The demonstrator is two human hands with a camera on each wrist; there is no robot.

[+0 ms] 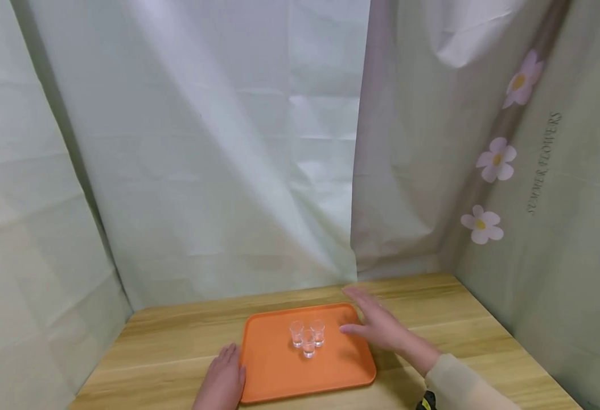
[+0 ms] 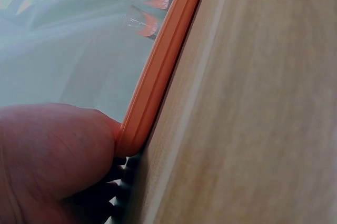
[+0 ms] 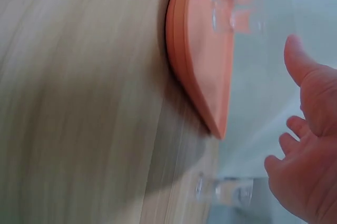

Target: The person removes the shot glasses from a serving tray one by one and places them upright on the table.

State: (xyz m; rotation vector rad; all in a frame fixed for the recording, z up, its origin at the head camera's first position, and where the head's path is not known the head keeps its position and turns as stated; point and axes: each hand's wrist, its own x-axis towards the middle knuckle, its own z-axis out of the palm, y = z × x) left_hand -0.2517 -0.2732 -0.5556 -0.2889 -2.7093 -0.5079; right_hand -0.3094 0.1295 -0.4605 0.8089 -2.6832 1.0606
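Three small clear shot glasses point(image 1: 308, 345) stand close together on an orange tray point(image 1: 274, 376). My left hand point(image 1: 222, 377) rests on the table along the tray's left side, thumb at the rim. In the left wrist view, the heel of that hand is against the tray's edge point(image 2: 155, 71). My right hand point(image 1: 379, 324) is raised over the tray's right edge, fingers spread and thumb apart, holding nothing. In the right wrist view another clear glass point(image 3: 226, 190) stands on the table beyond the tray's corner; the hand hides it in the head view.
The tray lies on a wood-grain table point(image 1: 177, 336). Pale curtains point(image 1: 228, 171) close in the back and both sides, the right one point(image 1: 551, 239) printed with flowers and lettering. A dark and yellow band point(image 1: 426, 401) shows at my right sleeve.
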